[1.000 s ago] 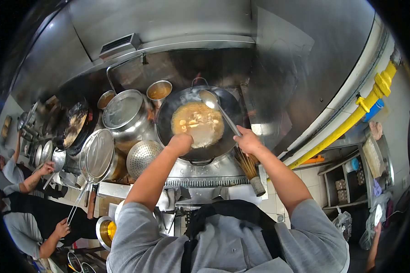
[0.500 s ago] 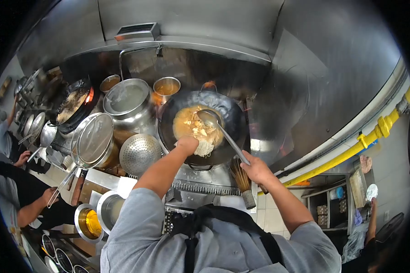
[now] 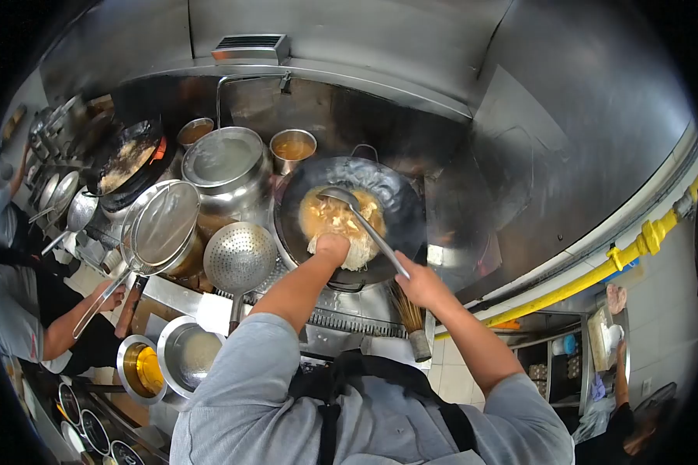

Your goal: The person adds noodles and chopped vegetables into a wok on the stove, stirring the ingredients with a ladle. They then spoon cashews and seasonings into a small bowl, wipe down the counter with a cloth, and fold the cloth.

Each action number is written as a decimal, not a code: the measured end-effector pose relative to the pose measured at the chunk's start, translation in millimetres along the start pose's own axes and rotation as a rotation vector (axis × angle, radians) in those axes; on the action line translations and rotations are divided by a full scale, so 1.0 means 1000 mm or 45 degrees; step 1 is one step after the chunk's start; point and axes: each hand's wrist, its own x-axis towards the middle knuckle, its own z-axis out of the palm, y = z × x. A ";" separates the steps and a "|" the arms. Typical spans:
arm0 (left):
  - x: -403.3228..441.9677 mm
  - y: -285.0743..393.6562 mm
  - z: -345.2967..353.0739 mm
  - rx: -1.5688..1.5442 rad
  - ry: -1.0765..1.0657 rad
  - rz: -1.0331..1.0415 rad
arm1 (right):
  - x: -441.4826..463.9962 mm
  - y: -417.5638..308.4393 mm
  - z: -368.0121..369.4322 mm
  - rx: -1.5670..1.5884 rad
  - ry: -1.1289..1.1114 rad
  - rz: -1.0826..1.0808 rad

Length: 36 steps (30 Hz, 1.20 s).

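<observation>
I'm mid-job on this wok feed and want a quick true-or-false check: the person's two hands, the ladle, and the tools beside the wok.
1. The right hand grips the ladle by its handle. True.
2. The left hand is at the pale strands in the wok. True.
3. The ladle's bowl is outside the wok's rim. False: it is within the rim, at the food.
4. The perforated strainer is left of the wok, and the brush is at its near right side. True.
5. The right hand holds the brush. False: it holds the ladle.
6. The left hand holds the perforated strainer. False: the strainer is apart from that hand.
</observation>
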 end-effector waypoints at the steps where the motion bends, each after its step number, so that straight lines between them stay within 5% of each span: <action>1: -0.001 -0.002 -0.004 -0.006 0.007 -0.006 | -0.012 -0.005 -0.006 -0.036 -0.069 0.103; 9: -0.060 -0.021 -0.063 -0.309 -0.201 -0.088 | -0.004 0.003 0.006 -0.058 -0.004 0.169; 15: -0.042 -0.018 -0.020 -0.375 -0.205 -0.058 | 0.029 0.043 0.029 0.287 0.047 -0.066; 24: -0.021 0.008 -0.029 -0.413 -0.432 0.024 | 0.043 0.035 0.015 0.179 0.164 0.332; 26: -0.019 0.013 -0.034 -0.468 -0.486 0.041 | 0.025 0.060 0.027 0.248 0.155 -0.005; 29: -0.024 0.010 -0.039 -0.551 -0.486 -0.005 | -0.024 0.035 0.012 0.071 0.113 0.038; 34: -0.070 0.020 -0.075 -0.519 -0.385 0.061 | -0.023 0.024 -0.005 -0.061 -0.041 0.224; 36: -0.115 0.016 -0.087 -0.853 0.334 0.205 | -0.026 0.017 -0.019 -0.130 -0.018 0.213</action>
